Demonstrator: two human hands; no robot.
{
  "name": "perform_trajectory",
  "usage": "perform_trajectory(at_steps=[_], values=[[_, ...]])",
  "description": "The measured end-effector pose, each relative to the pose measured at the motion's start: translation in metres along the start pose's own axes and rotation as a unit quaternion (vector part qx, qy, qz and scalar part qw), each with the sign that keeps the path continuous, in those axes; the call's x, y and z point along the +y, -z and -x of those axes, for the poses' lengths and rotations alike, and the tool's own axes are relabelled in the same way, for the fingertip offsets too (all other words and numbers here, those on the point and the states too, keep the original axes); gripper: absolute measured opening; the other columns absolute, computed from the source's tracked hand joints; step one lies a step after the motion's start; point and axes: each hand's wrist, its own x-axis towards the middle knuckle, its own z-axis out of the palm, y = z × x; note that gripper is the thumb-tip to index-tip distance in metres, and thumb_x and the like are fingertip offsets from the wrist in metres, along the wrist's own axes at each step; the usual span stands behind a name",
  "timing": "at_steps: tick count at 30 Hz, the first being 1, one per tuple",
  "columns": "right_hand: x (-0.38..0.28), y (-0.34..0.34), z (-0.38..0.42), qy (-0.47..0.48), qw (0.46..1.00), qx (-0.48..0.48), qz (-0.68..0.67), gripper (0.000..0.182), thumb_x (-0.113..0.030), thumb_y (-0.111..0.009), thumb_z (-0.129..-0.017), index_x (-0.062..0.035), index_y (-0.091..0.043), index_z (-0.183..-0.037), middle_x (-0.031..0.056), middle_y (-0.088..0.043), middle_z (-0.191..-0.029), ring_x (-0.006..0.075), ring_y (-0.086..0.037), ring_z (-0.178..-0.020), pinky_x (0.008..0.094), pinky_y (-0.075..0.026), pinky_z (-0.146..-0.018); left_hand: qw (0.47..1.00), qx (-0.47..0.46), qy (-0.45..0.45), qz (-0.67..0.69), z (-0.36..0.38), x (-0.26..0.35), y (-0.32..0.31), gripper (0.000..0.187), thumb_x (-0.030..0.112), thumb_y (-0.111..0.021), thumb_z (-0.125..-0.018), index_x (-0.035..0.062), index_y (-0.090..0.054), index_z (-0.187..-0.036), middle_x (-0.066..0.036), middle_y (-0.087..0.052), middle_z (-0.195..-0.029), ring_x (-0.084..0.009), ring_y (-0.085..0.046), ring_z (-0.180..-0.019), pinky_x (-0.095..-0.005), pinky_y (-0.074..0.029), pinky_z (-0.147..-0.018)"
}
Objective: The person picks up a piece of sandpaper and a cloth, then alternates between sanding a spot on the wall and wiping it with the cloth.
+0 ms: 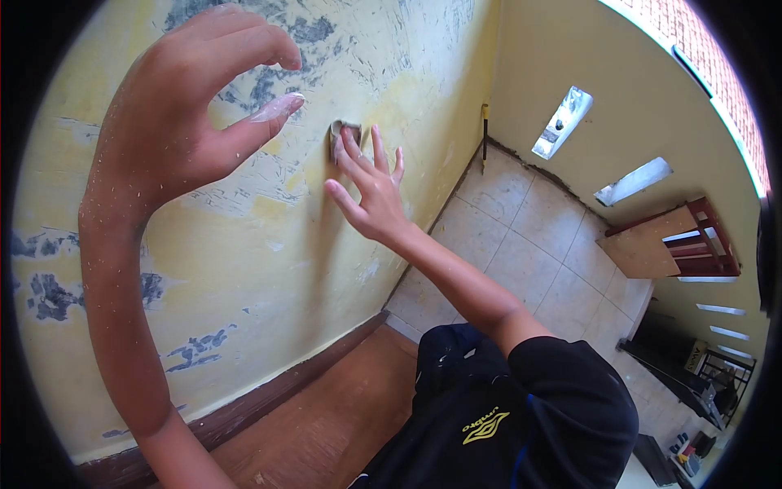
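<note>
A yellow wall (269,236) with scraped grey patches fills the left and middle of the view. Against it, my right hand (371,183) presses a small folded greyish-brown pad (335,140) flat with its fingertips. The other fingers and the thumb are spread beside the pad. Nearer the camera at the upper left, my left hand (191,106) is raised in front of the wall, its fingers curved and its thumb apart, with nothing between them. Whitish dust covers its thumb tip and speckles its skin.
A reddish-brown ledge (326,407) runs below the wall. White floor tiles (521,236) lie at the right, with a thin yellow-and-black stick (485,134) in the corner. Farther right are a wooden panel (648,244), a dark rack (725,379) and small items.
</note>
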Motion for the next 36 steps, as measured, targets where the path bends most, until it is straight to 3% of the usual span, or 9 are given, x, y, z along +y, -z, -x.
perform_trajectory(at_steps=[5, 8, 13, 15, 17, 20, 27, 31, 36], values=[[-0.025, 0.03, -0.076, 0.013, 0.994, 0.099, -0.051, 0.07, -0.054, -0.059, -0.103, -0.0165, -0.049, -0.161, 0.0035, -0.04, -0.171, 0.0437, -0.013, -0.163, 0.0802, 0.001, -0.117, 1.0, -0.012, -0.002, 0.014, -0.003, 0.002, 0.004, 0.024, 0.006, -0.081, -0.085, 0.003, -0.071, -0.106, -0.014, -0.072, -0.108, -0.0346, -0.069, -0.104, -0.0393, -0.055, -0.092], [-0.006, -0.006, 0.014, -0.008, 1.0, -0.013, -0.01, 0.066, -0.054, -0.058, -0.103, -0.0181, -0.052, -0.159, 0.0029, -0.041, -0.171, 0.0427, -0.014, -0.163, 0.0784, 0.003, -0.118, 1.0, -0.002, 0.006, 0.005, -0.002, -0.001, 0.006, 0.025, 0.005, -0.081, -0.084, 0.0025, -0.071, -0.106, -0.014, -0.072, -0.107, -0.0352, -0.068, -0.104, -0.0397, -0.055, -0.092], [-0.019, 0.018, -0.027, 0.006, 1.0, -0.007, -0.002, 0.068, -0.054, -0.058, -0.103, -0.0168, -0.051, -0.16, 0.0035, -0.041, -0.171, 0.0436, -0.013, -0.163, 0.0787, 0.004, -0.118, 1.0, 0.0, 0.001, 0.011, -0.002, -0.002, 0.0, 0.026, 0.005, -0.082, -0.083, 0.0018, -0.07, -0.106, -0.015, -0.072, -0.107, -0.0358, -0.068, -0.104, -0.0405, -0.054, -0.092], [-0.033, 0.023, -0.058, 0.009, 0.995, 0.084, -0.056, 0.069, -0.054, -0.059, -0.103, -0.0159, -0.05, -0.16, 0.0043, -0.04, -0.171, 0.0434, -0.013, -0.163, 0.0796, 0.004, -0.117, 1.0, -0.008, 0.0, 0.018, -0.003, 0.0, -0.002, 0.026, 0.005, -0.082, -0.083, 0.0023, -0.07, -0.106, -0.015, -0.072, -0.108, -0.0356, -0.068, -0.104, -0.0402, -0.054, -0.092], [-0.032, 0.011, -0.04, -0.001, 0.993, 0.093, -0.07, 0.071, -0.055, -0.06, -0.102, -0.0153, -0.05, -0.16, 0.0046, -0.04, -0.171, 0.0433, -0.013, -0.163, 0.0814, 0.003, -0.116, 1.0, -0.021, 0.006, 0.021, -0.001, 0.003, -0.003, 0.026, 0.005, -0.082, -0.083, 0.0022, -0.07, -0.106, -0.015, -0.072, -0.108, -0.0358, -0.068, -0.104, -0.0403, -0.054, -0.092], [-0.01, -0.007, 0.005, -0.007, 1.0, -0.01, -0.01, 0.073, -0.058, -0.06, -0.102, -0.0156, -0.049, -0.16, 0.0033, -0.039, -0.172, 0.0434, -0.011, -0.164, 0.0837, 0.0, -0.114, 1.0, -0.018, 0.002, 0.014, -0.002, -0.001, -0.003, 0.026, 0.005, -0.082, -0.083, 0.002, -0.07, -0.106, -0.015, -0.072, -0.109, -0.036, -0.068, -0.105, -0.0404, -0.054, -0.092], [-0.033, 0.029, -0.063, -0.014, 0.996, 0.071, -0.045, 0.074, -0.057, -0.059, -0.102, -0.0183, -0.044, -0.163, 0.0037, -0.037, -0.173, 0.0456, -0.01, -0.163, 0.0853, 0.001, -0.113, 1.0, -0.006, -0.009, 0.008, -0.001, 0.0, -0.008, 0.026, 0.006, -0.082, -0.083, 0.0026, -0.07, -0.106, -0.015, -0.072, -0.108, -0.0355, -0.068, -0.105, -0.0406, -0.054, -0.093], [-0.024, 0.008, 0.013, -0.031, 0.999, -0.041, 0.011, 0.073, -0.056, -0.058, -0.103, -0.0177, -0.044, -0.164, 0.0043, -0.037, -0.172, 0.0461, -0.012, -0.163, 0.0836, 0.001, -0.115, 1.0, 0.012, 0.009, 0.014, 0.002, -0.003, -0.004, 0.025, 0.006, -0.082, -0.083, 0.0029, -0.071, -0.105, -0.015, -0.072, -0.107, -0.0348, -0.068, -0.104, -0.0401, -0.055, -0.092], [-0.025, 0.011, 0.007, -0.022, 0.999, -0.034, 0.003, 0.071, -0.054, -0.059, -0.103, -0.0176, -0.045, -0.163, 0.0045, -0.037, -0.172, 0.0455, -0.012, -0.163, 0.0824, 0.0, -0.116, 1.0, 0.009, 0.003, 0.001, 0.002, -0.001, -0.007, 0.024, 0.005, -0.082, -0.082, 0.004, -0.071, -0.103, -0.014, -0.072, -0.104, -0.034, -0.069, -0.1, -0.0396, -0.056, -0.089]])
